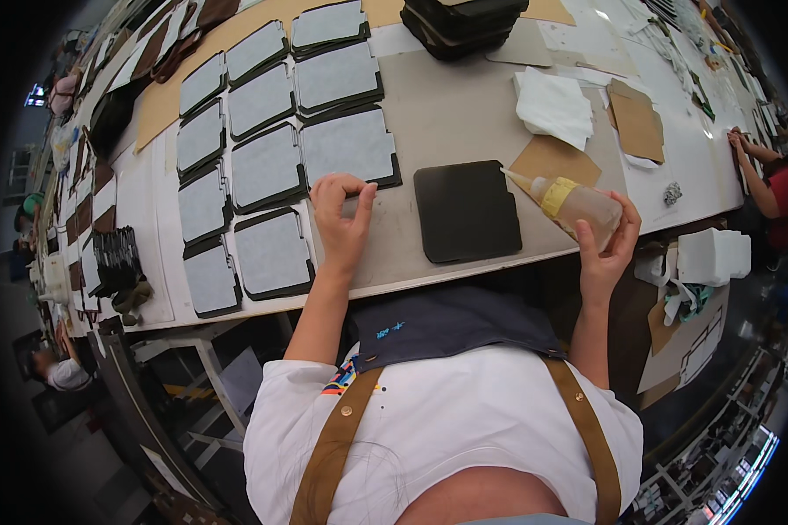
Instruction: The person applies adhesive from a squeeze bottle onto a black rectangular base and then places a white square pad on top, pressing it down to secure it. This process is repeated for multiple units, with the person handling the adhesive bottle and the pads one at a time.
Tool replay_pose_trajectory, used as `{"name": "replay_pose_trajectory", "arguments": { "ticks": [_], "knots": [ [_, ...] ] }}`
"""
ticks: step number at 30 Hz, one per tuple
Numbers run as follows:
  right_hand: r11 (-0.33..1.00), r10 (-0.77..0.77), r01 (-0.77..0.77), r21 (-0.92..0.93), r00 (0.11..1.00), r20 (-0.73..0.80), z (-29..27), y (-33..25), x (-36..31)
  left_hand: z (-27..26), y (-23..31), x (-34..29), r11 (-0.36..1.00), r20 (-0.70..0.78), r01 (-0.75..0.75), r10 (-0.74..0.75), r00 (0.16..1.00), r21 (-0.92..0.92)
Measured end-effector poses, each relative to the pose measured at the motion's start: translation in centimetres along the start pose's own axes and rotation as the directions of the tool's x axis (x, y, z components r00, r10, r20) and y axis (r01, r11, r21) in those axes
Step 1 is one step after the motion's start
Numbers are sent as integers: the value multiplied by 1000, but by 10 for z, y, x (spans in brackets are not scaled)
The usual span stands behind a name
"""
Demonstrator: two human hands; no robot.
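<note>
My right hand [610, 232] grips a clear plastic squeeze bottle [578, 208] with yellow tape round its shoulder. The bottle lies tilted, and its pale pointed nozzle reaches the upper right corner of a dark flat panel [467, 213]. That panel rests on the table straight in front of me, with rounded corners on its near side. Left of it, my left hand [341, 214] is raised with curled fingers, thumb tip against the index finger; anything pinched there is too small to make out. Just beyond it lies a stack of grey-faced, dark-edged panels [346, 147].
Several similar panel stacks [263, 166] stand in rows to the left. A tall dark pile [462, 28] sits at the far side. White cloth [553, 107] and brown card [555, 161] lie beyond the bottle. Another person [779, 188] works at the right end of the table.
</note>
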State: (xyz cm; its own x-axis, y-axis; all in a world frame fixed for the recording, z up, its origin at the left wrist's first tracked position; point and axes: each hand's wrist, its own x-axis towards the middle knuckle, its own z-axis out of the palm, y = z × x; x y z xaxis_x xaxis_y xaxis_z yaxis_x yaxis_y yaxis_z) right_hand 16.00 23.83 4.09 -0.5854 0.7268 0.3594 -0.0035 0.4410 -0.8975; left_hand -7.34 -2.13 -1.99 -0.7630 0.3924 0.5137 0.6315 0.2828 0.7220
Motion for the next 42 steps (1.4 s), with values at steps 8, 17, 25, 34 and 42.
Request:
{"name": "replay_pose_trajectory", "arguments": {
  "ticks": [8, 17, 25, 34, 42],
  "knots": [
    [1000, 9, -9, -4, 1000, -5, 1, 0, -1, 1, -2, -1, 1000, -2, 15, -15, 1000, -6],
    [1000, -16, 16, -2, 1000, 9, 3, -3, -3, 1, -3, -1, 1000, -8, 16, -16, 1000, -3],
    [999, -37, 37, -18, 999, 20, 3, -1, -4, 1, -3, -1, 1000, -6, 27, -27, 1000, 3],
    [997, -67, 68, -30, 997, 29, 4, 1, -6, 1, -5, -1, 1000, -3, 28, -28, 1000, -4],
    [978, -162, 170, -118, 984, 72, 7, -4, -9, 1, -4, -2, 1000, 2, 31, -31, 1000, 0]
  ]
}}
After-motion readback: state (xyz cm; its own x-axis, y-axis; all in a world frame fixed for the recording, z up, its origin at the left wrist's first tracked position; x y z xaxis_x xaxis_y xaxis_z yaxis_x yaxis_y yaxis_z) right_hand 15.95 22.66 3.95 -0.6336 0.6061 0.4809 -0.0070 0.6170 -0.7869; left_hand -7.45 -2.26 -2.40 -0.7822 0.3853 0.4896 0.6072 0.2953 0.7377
